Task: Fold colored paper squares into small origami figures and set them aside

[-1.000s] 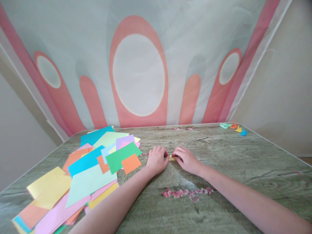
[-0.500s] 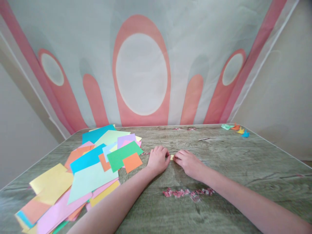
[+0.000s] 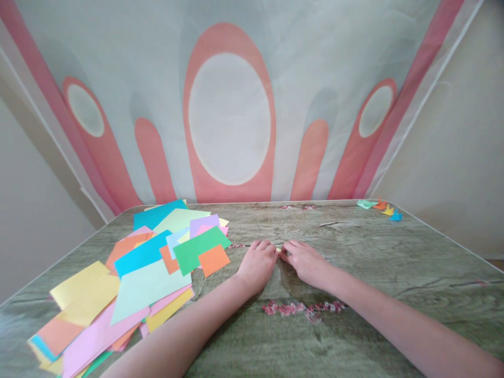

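A tiny piece of pale yellow paper [image 3: 278, 250] lies between my hands at the middle of the table, mostly covered by fingers. My left hand [image 3: 259, 264] is closed over its left side, the fingertips bent down onto it. From the right, my right hand [image 3: 304, 261] pinches the paper's other edge between thumb and fingers. The two hands almost touch. How the paper is folded cannot be made out.
Loose coloured paper sheets [image 3: 149, 291] spread over the left of the wood-patterned table [image 3: 374, 262]. Several small folded paper figures [image 3: 388, 211] stand near the far right corner. A pink and grey printed backdrop [image 3: 287, 105] rises behind the far edge.
My left hand has shifted slightly right, its fingers now covering more of the yellow paper. My right hand has stayed nearly in place.
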Demonstrator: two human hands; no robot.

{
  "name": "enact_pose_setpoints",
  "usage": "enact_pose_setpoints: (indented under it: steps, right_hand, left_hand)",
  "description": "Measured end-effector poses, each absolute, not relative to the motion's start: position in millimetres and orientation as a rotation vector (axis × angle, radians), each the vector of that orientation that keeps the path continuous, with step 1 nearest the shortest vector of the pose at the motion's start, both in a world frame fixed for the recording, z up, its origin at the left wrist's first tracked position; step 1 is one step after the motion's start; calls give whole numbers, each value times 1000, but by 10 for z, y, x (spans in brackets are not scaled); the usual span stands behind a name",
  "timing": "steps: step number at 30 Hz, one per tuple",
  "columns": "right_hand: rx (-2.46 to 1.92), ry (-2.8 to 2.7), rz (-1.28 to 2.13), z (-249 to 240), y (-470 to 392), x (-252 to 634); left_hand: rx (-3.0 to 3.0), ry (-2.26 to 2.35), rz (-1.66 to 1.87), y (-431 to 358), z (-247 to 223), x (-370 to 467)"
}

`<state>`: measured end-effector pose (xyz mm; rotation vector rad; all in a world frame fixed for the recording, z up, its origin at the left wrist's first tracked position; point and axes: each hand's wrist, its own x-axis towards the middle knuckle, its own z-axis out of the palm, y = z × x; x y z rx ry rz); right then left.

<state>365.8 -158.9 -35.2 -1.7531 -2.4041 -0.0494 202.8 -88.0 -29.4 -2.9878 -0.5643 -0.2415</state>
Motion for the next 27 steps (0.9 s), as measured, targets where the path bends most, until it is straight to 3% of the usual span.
enact_pose_setpoints:
  steps: [14, 27]
  right_hand:
    - [-1532, -2479, 152, -398, -1611, 3975]
    - [-1702, -2304, 119, -405, -1584, 3883]
  left_hand:
    - [-3024, -717, -232, -799, -277, 1934]
    - [-2991, -617, -209, -883, -286, 1961]
